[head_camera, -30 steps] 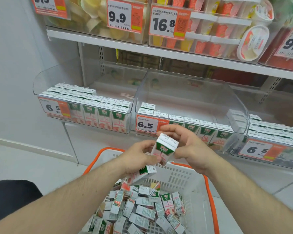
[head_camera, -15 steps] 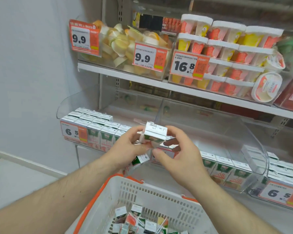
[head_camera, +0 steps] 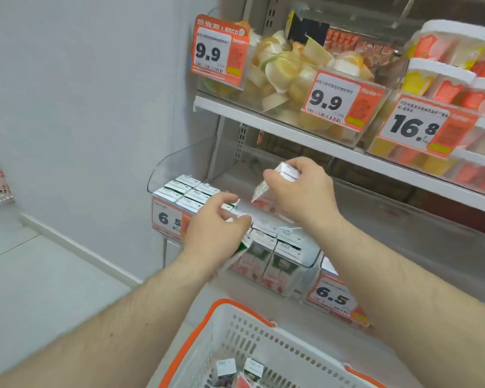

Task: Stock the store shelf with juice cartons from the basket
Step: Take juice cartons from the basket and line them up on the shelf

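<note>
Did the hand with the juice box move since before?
Yes. The right hand and its carton went from in front of the middle 6.5 tag leftward, up over the left bin.

Fruit cups (head_camera: 289,77) sit behind orange price tags (head_camera: 219,51) by a white wall (head_camera: 81,93).

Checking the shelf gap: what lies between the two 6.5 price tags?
In the head view, rows of juice cartons in a clear bin; the left hand overlaps them.
</note>
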The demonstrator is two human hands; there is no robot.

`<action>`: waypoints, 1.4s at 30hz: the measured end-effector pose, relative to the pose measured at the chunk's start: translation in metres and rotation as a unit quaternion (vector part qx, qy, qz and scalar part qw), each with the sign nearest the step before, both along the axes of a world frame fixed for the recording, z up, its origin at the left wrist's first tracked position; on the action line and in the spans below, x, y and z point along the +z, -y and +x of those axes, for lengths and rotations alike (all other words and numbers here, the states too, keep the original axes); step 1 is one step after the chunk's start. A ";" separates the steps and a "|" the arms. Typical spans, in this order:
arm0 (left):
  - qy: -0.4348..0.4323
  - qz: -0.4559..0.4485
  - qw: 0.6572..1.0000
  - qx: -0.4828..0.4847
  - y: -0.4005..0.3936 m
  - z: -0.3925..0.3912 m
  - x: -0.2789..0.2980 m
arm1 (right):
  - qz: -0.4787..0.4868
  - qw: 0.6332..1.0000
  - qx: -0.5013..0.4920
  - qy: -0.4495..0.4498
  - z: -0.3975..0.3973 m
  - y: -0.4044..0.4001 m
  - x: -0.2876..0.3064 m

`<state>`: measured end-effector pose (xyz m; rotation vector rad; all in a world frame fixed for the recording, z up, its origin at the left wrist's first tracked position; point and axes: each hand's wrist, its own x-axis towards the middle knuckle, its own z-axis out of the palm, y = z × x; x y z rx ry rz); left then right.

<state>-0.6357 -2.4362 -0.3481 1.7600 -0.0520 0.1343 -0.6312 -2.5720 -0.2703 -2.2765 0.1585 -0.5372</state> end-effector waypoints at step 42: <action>-0.046 0.136 0.989 0.038 -0.012 0.018 -0.027 | 0.113 0.859 0.094 -0.491 0.120 0.026 -0.067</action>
